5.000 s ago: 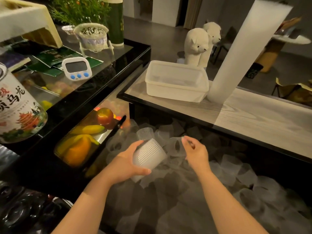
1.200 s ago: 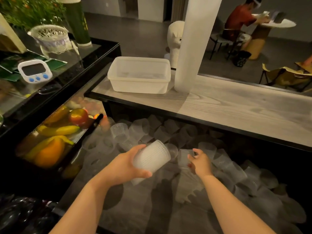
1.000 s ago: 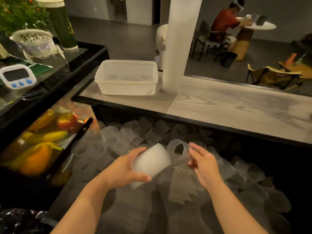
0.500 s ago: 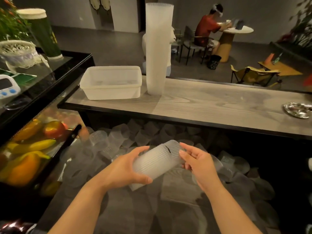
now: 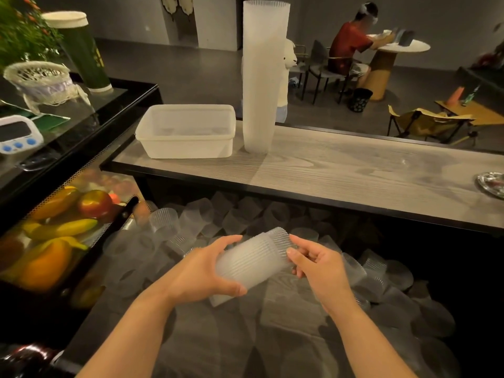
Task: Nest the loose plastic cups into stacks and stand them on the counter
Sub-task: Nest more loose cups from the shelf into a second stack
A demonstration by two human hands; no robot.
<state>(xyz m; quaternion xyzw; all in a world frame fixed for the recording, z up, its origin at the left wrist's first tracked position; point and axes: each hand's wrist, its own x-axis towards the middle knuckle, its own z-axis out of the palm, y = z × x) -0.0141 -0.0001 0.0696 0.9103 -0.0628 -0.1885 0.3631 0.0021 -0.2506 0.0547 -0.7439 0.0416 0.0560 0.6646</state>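
My left hand (image 5: pixel 203 271) grips a short stack of ribbed translucent cups (image 5: pixel 248 261), held tilted with its mouth up and to the right. My right hand (image 5: pixel 316 261) pinches the rim of the topmost cup (image 5: pixel 279 237), which sits partly inside the stack. Below both hands, several loose cups (image 5: pixel 191 222) lie scattered on a low dark surface. A tall stack of nested cups (image 5: pixel 261 77) stands upright on the wooden counter (image 5: pixel 354 173) beyond.
A white plastic tub (image 5: pixel 188 130) sits on the counter left of the tall stack. A fruit display (image 5: pixel 54 233) and a glass case with a timer (image 5: pixel 16 133) lie at left. A metal dish (image 5: pixel 492 184) is at the counter's right end. A person (image 5: pixel 351 47) sits far behind.
My right hand picked a loose cup from the pile, brought it to the stack's mouth and pushed it in. My view has risen, showing the whole tall stack.
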